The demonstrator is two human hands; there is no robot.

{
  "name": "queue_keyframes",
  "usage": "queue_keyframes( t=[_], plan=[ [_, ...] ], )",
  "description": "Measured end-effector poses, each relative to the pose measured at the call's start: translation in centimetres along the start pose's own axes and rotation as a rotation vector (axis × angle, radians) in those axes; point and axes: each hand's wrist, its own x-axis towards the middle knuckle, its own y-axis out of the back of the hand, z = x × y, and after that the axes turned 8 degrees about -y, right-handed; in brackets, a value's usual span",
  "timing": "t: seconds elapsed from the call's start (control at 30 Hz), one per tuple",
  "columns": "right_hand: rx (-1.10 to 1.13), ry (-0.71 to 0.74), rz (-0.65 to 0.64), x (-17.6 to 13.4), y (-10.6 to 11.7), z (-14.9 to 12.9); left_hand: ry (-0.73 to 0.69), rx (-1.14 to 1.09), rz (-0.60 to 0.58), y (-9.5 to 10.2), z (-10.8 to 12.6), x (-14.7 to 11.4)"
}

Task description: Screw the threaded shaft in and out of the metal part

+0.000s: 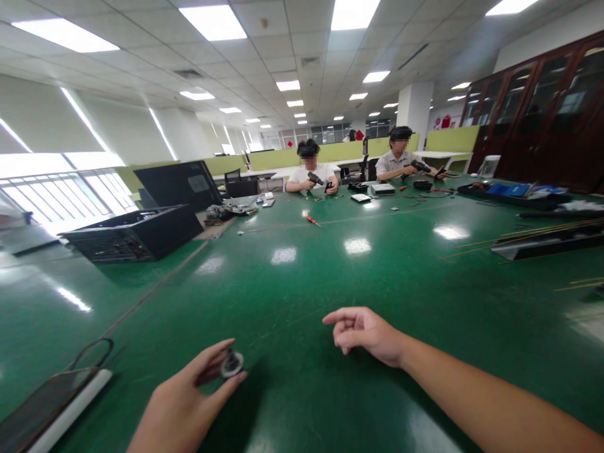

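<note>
Near left, the left hand pinches a small round part over the green desk; farther right, the right hand hovers, its grip released.

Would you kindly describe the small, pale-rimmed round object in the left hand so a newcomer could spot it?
Find the near side of the glossy green tabletop, then the bare left hand. It holds a small round object with a pale rim and dark middle. Unlike the flat, dark, pale-edged slab farther left, it is round and hand-held.
</note>
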Motion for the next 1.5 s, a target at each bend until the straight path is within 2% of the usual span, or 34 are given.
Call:
queue_keyframes(
  t=[0.07, 0.17, 0.27, 0.37, 0.47, 0.77, 1.1, 1.5],
  plan=[
    [-0.072, 0.137, 0.181, 0.2, 1.0, -0.3, -0.099, -0.099, -0.134, -2.5, 3.8, 3.3],
    [-0.374, 0.244, 0.43, 0.5, 2.2, -0.3, -0.288, -0.183, -0.183, -7.1, 8.0, 7.4],
    [-0.649, 0.229, 0.598, 0.6, 2.3, 0.3, -0.421, -0.238, -0.18, -11.1, 9.0, 9.4],
    [-0.778, 0.222, 0.596, 0.8, 1.9, 0.9, -0.475, -0.298, -0.225, -13.2, 8.0, 9.6],
    [-0.806, 0.217, 0.623, 1.0, 1.5, 0.9, -0.491, -0.369, -0.264, -13.8, 7.0, 9.4],
    [-0.855, 0.147, 0.57, 0.6, 1.4, 0.1, -0.453, -0.466, -0.223, -14.2, 6.7, 9.4],
    [-0.85, 0.09, 0.583, 0.5, 1.1, -0.3, -0.457, -0.489, -0.212, -14.1, 6.9, 9.0],
    [-0.844, 0.093, 0.599, 0.4, 1.0, -0.4, -0.454, -0.48, -0.207, -14.2, 6.7, 9.1]
  ],
)
